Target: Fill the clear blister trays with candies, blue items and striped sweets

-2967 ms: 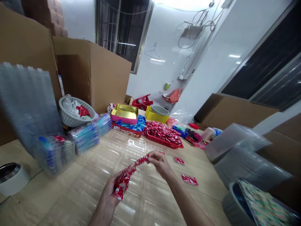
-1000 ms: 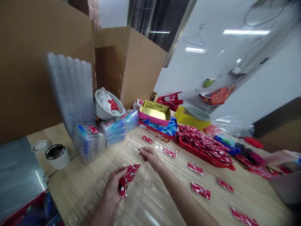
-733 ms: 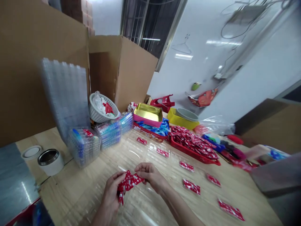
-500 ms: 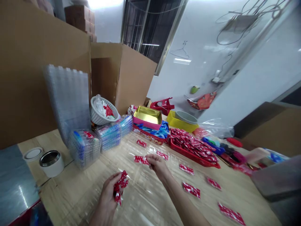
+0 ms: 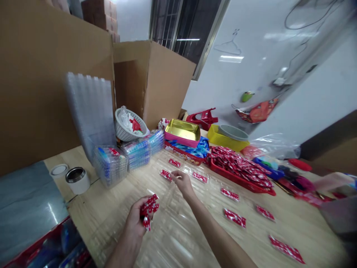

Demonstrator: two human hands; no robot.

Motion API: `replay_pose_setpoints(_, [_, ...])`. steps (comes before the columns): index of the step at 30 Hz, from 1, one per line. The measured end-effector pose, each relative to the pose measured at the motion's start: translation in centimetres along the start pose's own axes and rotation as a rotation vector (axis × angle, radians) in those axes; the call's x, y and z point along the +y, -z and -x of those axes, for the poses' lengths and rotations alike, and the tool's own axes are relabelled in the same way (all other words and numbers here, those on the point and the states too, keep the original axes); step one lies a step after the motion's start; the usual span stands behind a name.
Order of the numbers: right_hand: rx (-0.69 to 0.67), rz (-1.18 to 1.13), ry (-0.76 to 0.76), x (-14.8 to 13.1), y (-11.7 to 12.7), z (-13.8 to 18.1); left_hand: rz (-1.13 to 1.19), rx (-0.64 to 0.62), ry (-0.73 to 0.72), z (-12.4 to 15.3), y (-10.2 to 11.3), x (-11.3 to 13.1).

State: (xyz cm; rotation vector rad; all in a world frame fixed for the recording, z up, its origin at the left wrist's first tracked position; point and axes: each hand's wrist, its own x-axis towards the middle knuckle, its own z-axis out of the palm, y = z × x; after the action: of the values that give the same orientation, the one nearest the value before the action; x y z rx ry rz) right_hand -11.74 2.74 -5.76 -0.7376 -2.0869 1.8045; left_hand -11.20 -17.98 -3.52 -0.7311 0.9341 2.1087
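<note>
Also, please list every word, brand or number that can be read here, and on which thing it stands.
None can be read.
Bunch of red packets in the left hand: white print, too blurred.
Loose red packets on the table: print too small.
Stacked clear boxes: coloured labels, blurred.

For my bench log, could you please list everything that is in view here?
laid packets: seven, red, spread over the table
red tray: one, heaped with red packets, behind them
tin: one, gold inside, pink outside, atop blue packets
yellow basket: one, holding a grey bowl, at the back
cardboard boxes: two, brown, rear left
white basket: one, by the boxes
filled clear trays: three stacks, left of the tin
empty clear trays: one upright stack, against the cardboard
cup: one, white, lid beside it, left
left hand: holds a bunch of packets, red
right hand: fingertips at one laid packet
</note>
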Motion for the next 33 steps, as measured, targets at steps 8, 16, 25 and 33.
replay_pose_setpoints(8, [-0.437, -0.061, -0.143, -2.7, -1.1, 10.0, -0.164, -0.153, -0.107, 0.8, 1.3, -3.4])
replay_pose_setpoints(16, [-0.059, -0.294, -0.204, 0.9, 3.9, 13.4, -0.163, -0.109, 0.102, 3.5, 1.6, -5.8])
replay_pose_setpoints(25, [0.367, -0.133, -0.084, 4.2, 10.8, 7.3, -0.133, -0.043, 0.126, 4.6, 1.0, -5.2])
replay_pose_setpoints(33, [0.346, 0.092, -0.036, 3.7, 10.0, 4.5, -0.043, -0.045, 0.151, 4.2, 0.8, -4.3])
